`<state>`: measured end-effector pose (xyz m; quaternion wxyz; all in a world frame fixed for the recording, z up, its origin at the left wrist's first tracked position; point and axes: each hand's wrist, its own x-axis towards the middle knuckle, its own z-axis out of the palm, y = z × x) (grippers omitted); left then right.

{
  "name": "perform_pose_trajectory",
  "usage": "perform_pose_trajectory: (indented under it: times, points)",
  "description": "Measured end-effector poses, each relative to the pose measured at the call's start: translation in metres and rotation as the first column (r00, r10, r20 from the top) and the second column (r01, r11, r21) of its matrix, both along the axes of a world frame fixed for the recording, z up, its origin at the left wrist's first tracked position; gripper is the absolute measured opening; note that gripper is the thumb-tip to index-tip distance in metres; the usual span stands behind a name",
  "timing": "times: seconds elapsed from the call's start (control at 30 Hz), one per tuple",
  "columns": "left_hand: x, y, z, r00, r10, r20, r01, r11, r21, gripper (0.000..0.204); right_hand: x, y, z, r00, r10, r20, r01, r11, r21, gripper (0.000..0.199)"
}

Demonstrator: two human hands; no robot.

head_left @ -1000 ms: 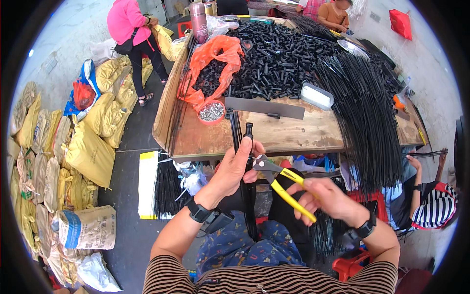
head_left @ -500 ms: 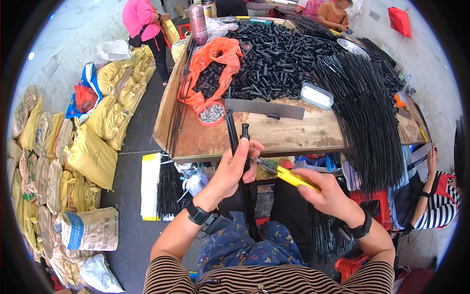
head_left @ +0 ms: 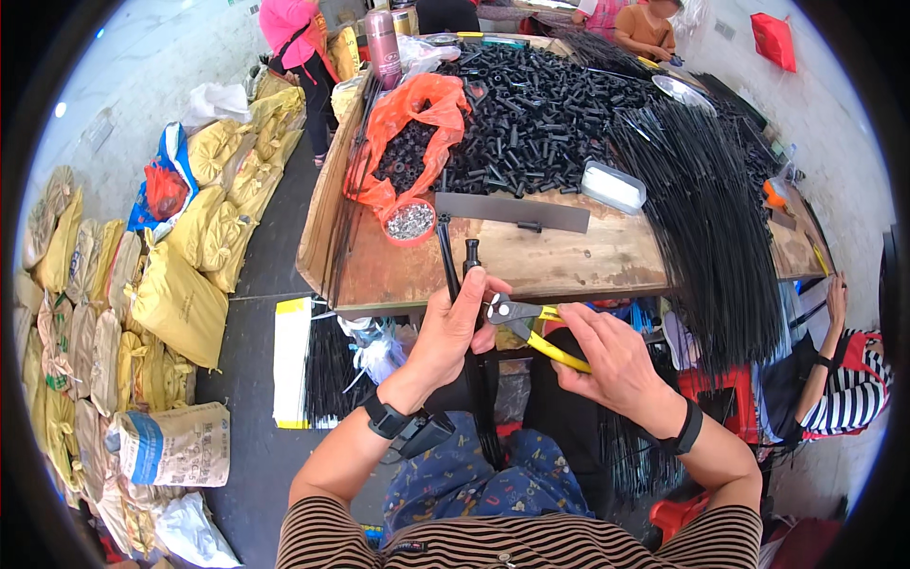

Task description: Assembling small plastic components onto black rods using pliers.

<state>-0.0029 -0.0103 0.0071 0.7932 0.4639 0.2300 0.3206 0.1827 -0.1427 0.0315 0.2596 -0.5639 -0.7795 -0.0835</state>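
Note:
My left hand (head_left: 444, 332) is closed around thin black rods (head_left: 485, 417) in front of the table edge. A black tubular fitting (head_left: 472, 252) with a flanged end sticks up above its thumb. Another long black rod with a flared end (head_left: 445, 245) leans up beside it. My right hand (head_left: 616, 365) grips yellow-handled pliers (head_left: 561, 353), whose handles are spread apart. Their grey head sits right at my left fingertips; whether the jaws touch anything there I cannot tell.
On the wooden table (head_left: 531, 256) are a pile of black fittings (head_left: 531, 123), an orange bag (head_left: 431, 95), a tub of small metal pieces (head_left: 409, 221), a clear box (head_left: 613, 187) and black rods (head_left: 711, 228). Filled sacks (head_left: 180, 299) line the left. Co-workers are around the table.
The pliers have turned so their head faces up, and their handles have spread from together to apart. My right fingers have straightened somewhat. The co-worker in pink has shifted right.

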Motion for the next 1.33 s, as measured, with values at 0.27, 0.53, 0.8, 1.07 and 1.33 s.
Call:
perform_pose_trajectory:
  times: [0.27, 0.53, 0.8, 1.07, 1.33]
  points:
    - [0.002, -0.001, -0.001, 0.999, -0.029, 0.018, 0.029, 1.000, 0.004, 0.051, 0.008, -0.008, 0.000, 0.992, 0.029, -0.122, -0.050, 0.984, -0.173, 0.064]
    - [0.003, -0.001, -0.001, 0.992, -0.123, 0.032, 0.122, 0.992, 0.019, 0.052, 0.019, -0.015, 0.013, 0.140, -0.642, -0.754, -0.773, 0.405, -0.488, 0.046]
    - [0.009, -0.002, 0.001, 0.999, -0.036, -0.015, 0.036, 0.999, -0.011, 0.048, 0.002, -0.017, 0.017, 0.755, -0.272, -0.597, -0.155, 0.810, -0.566, 0.068]
    - [0.008, -0.002, 0.000, 0.999, -0.043, -0.002, 0.043, 0.999, -0.022, 0.053, 0.018, -0.010, 0.016, 0.711, -0.276, -0.647, -0.293, 0.720, -0.629, 0.036]
    - [0.007, 0.001, 0.000, 0.983, -0.182, -0.010, 0.182, 0.983, 0.036, 0.054, 0.024, -0.006, 0.010, 0.204, -0.688, -0.697, -0.882, 0.180, -0.435, 0.077]
